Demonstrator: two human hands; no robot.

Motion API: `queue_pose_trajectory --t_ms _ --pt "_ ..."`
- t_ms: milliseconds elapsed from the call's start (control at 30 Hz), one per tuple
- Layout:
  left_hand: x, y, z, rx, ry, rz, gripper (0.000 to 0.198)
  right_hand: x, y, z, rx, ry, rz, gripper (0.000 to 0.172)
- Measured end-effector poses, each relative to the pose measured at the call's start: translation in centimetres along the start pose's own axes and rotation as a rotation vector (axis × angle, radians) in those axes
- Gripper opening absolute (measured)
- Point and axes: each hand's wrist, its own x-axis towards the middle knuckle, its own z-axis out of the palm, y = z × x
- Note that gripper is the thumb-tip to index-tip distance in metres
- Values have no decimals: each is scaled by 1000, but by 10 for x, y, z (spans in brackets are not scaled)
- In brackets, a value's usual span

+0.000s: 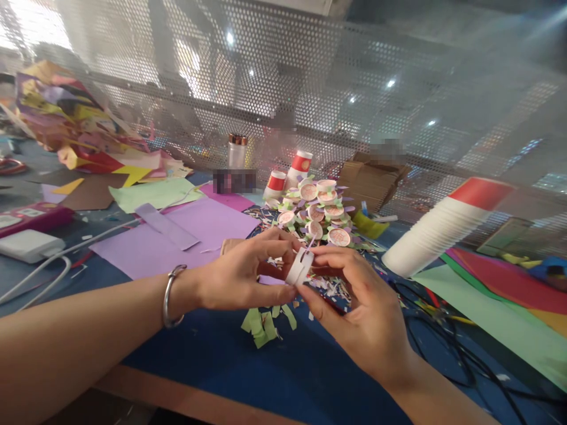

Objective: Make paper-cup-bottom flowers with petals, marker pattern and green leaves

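Between both hands is a small white paper ring (300, 268), which looks like the cut-down base of a paper cup, with slits in its side. My left hand (248, 268) grips its left side between thumb and fingers. On its right side, the fingertips of my right hand (358, 301) are closed on it too. A thin purple paper strip (312, 242) sticks up from its top edge. Just beyond the hands stands a heap of similar cup bases (316, 212) with green and purple paper tabs. Pale green paper strips (261, 327) lie below my hands.
Purple sheets (221, 221) and a green sheet (155, 195) lie at left, near a white charger (31, 245) with its cable. A leaning stack of paper cups (438, 230), coloured paper (500, 277) and black cables (447, 342) are at right. A perforated metal screen (266, 65) stands behind.
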Motion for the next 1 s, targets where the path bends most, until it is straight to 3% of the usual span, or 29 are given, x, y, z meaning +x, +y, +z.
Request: queue_pose_trajectory --t_ms 167,433,633,800,1000 --pt "1 2 -10 -21 -9 -56 11 -1 0 -3 44 -24 -7 25" --pt "5 4 -6 -117 -13 -79 11 0 3 -1 -2 10 -51 30" --pt "5 5 -6 -193 -24 -101 13 -6 7 3 89 -2 112 51" --pt "6 2 -4 -311 -30 -125 15 -3 4 0 16 -23 12 42" --pt "4 1 -1 -467 -17 -256 14 1 1 -2 -53 -23 -64 41"
